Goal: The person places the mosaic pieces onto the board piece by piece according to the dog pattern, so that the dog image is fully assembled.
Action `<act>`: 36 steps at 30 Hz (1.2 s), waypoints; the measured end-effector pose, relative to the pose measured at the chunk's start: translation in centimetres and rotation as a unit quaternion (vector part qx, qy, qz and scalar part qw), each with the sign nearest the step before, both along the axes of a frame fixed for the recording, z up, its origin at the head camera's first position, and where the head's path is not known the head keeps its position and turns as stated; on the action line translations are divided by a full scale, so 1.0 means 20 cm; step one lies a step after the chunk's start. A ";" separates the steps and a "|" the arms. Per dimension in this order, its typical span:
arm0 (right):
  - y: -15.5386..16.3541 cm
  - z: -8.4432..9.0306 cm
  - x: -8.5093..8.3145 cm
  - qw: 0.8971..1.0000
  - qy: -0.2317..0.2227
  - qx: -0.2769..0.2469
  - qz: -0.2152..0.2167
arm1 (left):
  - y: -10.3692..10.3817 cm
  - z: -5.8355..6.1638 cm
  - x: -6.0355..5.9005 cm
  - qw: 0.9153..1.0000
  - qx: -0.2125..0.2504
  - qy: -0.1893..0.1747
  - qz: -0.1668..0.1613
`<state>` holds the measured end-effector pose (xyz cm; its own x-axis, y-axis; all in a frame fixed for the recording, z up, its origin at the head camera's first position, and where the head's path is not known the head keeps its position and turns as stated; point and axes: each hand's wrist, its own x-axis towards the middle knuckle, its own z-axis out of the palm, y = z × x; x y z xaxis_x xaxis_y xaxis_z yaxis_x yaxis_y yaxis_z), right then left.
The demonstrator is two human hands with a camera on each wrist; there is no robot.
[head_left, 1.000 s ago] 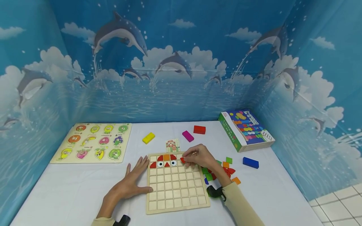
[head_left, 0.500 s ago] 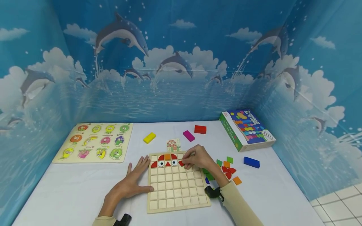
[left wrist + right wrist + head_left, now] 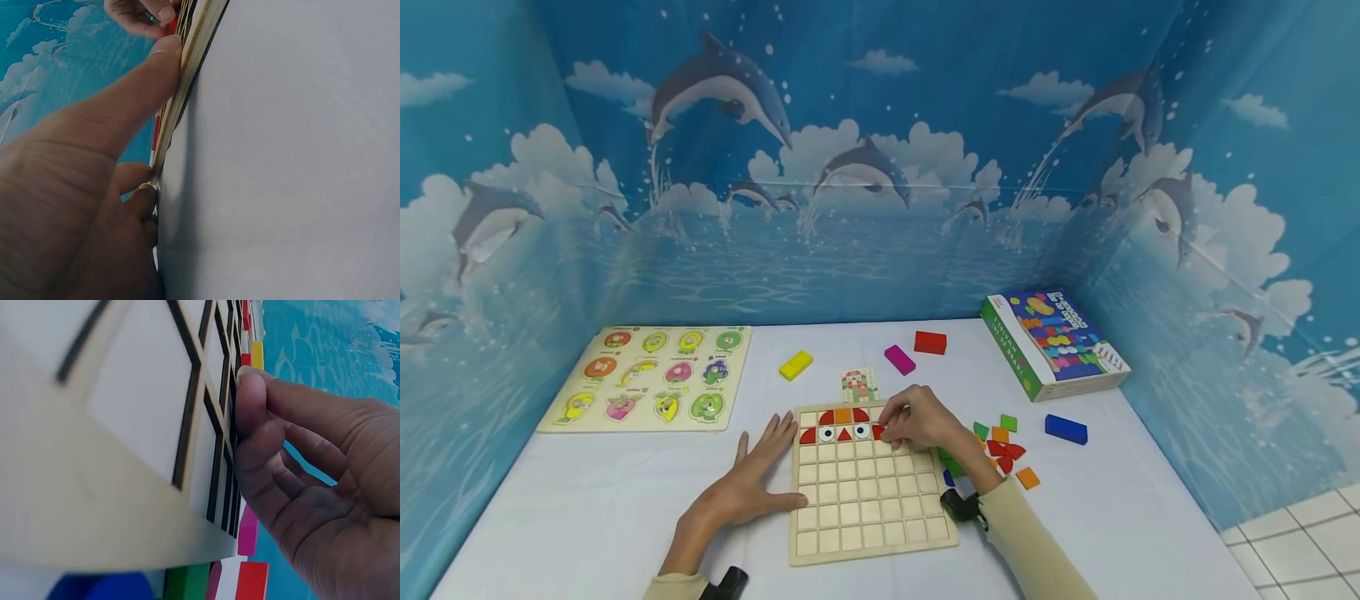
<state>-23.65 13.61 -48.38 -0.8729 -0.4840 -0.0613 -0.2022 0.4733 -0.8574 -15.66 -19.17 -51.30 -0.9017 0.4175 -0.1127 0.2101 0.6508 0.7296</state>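
A wooden grid board [image 3: 874, 556] lies before me. Its top rows hold an orange square [image 3: 843, 416], red curved tiles [image 3: 807, 436], a small red triangle [image 3: 844, 434] and two eye tiles [image 3: 826, 433]. My left hand [image 3: 745, 492] rests at the board's left edge, fingers spread and thumb touching the rim; the left wrist view shows this thumb [image 3: 140, 90] against the edge. With thumb and fingertips, my right hand [image 3: 921, 419] pinches a red curved tile [image 3: 877, 432] in the second row, right of the right-hand eye. Fingers partly cover that tile.
Loose coloured tiles [image 3: 1004, 454] lie right of the board, partly behind the right forearm. Beyond it are a picture card [image 3: 859, 384] and yellow [image 3: 795, 365], magenta [image 3: 899, 360], red [image 3: 930, 342] and blue [image 3: 1065, 429] blocks. A fruit puzzle [image 3: 647, 379] lies left, a box [image 3: 1052, 346] right.
My right hand has brought the red tile slightly left and down into the second row, beside the eye tile. The left hand has stayed at the board's edge.
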 end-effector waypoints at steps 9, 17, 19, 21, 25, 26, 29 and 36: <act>-0.03 0.01 0.00 0.999 0.032 0.032 -0.002 | 0.00 -0.01 -0.01 1.000 -0.002 0.000 -0.004; -0.03 0.02 0.00 0.998 0.044 0.043 -0.006 | 0.00 0.00 -0.01 1.000 -0.005 -0.004 -0.004; -0.03 0.02 0.00 0.998 0.042 0.042 -0.005 | 0.00 0.00 -0.01 1.000 -0.005 -0.005 -0.003; -0.03 0.02 0.00 0.998 0.039 0.044 -0.006 | 0.00 0.00 -0.01 1.000 -0.006 -0.007 -0.003; -0.02 0.02 0.00 0.999 0.034 0.042 -0.002 | 0.00 0.00 -0.01 1.000 -0.008 -0.010 0.000; -0.02 0.02 0.00 0.999 0.036 0.041 0.001 | 0.00 0.00 -0.01 1.000 -0.008 -0.011 0.000; -0.01 0.02 0.00 0.998 0.044 0.038 0.012 | 0.00 0.00 -0.01 1.000 -0.007 -0.010 0.001; 0.01 0.01 0.00 0.997 0.058 0.032 0.032 | 0.00 0.01 -0.01 1.000 -0.005 -0.008 0.000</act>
<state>-23.70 13.78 -48.13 -0.8437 -0.5368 0.0063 -0.3300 0.5092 -0.7949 -15.79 -19.15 -51.15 -0.8992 0.4172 -0.1318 0.1985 0.6575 0.7269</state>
